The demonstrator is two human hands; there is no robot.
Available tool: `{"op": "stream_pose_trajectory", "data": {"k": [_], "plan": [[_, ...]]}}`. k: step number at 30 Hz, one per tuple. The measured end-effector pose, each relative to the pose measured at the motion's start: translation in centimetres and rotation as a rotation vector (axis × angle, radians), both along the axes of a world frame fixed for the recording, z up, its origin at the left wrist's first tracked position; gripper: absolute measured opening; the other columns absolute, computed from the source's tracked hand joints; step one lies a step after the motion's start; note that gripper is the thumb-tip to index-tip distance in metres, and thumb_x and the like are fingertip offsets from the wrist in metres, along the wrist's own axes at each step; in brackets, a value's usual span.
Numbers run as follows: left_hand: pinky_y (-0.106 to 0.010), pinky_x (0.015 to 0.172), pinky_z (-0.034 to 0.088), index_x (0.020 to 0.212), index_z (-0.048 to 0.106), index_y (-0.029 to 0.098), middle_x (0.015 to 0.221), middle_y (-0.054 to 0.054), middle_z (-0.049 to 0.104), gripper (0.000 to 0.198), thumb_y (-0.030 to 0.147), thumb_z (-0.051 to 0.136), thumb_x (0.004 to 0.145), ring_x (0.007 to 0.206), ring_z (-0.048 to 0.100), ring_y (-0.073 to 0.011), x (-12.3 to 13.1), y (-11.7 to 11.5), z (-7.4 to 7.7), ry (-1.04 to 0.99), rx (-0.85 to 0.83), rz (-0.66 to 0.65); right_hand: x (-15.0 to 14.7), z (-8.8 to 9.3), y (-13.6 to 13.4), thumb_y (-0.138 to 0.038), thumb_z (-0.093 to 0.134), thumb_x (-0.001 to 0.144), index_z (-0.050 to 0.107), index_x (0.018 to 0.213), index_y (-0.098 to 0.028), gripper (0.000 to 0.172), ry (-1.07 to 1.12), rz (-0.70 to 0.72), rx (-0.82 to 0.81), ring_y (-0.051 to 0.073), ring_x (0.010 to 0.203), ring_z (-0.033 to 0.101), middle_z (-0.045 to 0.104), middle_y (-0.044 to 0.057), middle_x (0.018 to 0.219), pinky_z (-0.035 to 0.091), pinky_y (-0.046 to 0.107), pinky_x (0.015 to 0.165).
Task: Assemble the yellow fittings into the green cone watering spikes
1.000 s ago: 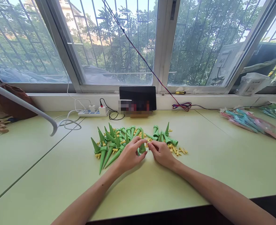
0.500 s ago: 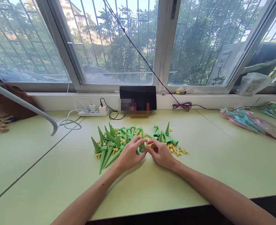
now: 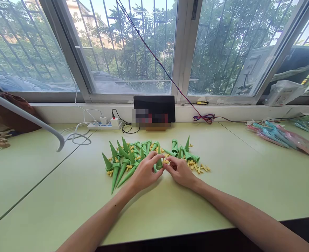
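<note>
My left hand (image 3: pixel 148 172) is closed around an upright green spike (image 3: pixel 159 161), its wide collar low between thumb and fingers. Against the spike's right side, my right hand (image 3: pixel 180 171) pinches a small yellow piece (image 3: pixel 165 161) with thumb and forefinger. More green spikes (image 3: pixel 122 171) lie and stand in a pile to the left and behind my hands, with yellow pieces among them. Loose yellow pieces (image 3: pixel 198 168) are scattered to the right of my right hand.
A dark tablet (image 3: pixel 154 105) stands at the back by the window. Left of it is a power strip (image 3: pixel 104 125) with cables. A white curved bar (image 3: pixel 25 113) crosses the left side. Plastic-wrapped items (image 3: pixel 277 135) lie at the right rear of the table (image 3: pixel 249 182).
</note>
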State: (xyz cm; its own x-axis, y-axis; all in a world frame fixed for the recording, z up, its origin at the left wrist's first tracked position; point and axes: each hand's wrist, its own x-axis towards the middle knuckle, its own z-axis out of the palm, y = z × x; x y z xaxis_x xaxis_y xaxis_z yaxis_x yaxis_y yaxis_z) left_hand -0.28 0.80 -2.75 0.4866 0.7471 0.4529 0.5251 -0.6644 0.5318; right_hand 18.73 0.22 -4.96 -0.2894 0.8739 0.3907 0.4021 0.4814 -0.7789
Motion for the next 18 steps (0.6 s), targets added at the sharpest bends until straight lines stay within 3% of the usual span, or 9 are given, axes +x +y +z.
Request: {"op": "stream_pose_trajectory", "data": {"k": [6,18], "plan": [[-0.023,0.062,0.052,0.118,0.057,0.024,0.107,-0.003,0.056,0.029,0.023,0.056,0.090,0.063,0.054,-0.0077,0.07,-0.12,0.32,0.005,0.002,0.003,0.01,0.00,-0.10,-0.038,0.055,0.093,0.058,0.105,-0.017,0.024,0.052,-0.007,-0.004,0.011,0.049,0.039,0.042,-0.009,0.053,0.031,0.024,0.052],[-0.022,0.062,0.052,0.122,0.056,0.025,0.110,-0.003,0.055,0.034,0.022,0.058,0.089,0.062,0.054,-0.0066,-0.02,0.03,-0.12,0.010,0.011,0.009,0.14,-0.18,0.10,-0.036,0.055,0.093,0.060,0.084,-0.017,0.022,0.027,-0.004,0.006,0.010,0.051,0.037,0.042,-0.006,0.055,0.027,0.024,0.051]]}}
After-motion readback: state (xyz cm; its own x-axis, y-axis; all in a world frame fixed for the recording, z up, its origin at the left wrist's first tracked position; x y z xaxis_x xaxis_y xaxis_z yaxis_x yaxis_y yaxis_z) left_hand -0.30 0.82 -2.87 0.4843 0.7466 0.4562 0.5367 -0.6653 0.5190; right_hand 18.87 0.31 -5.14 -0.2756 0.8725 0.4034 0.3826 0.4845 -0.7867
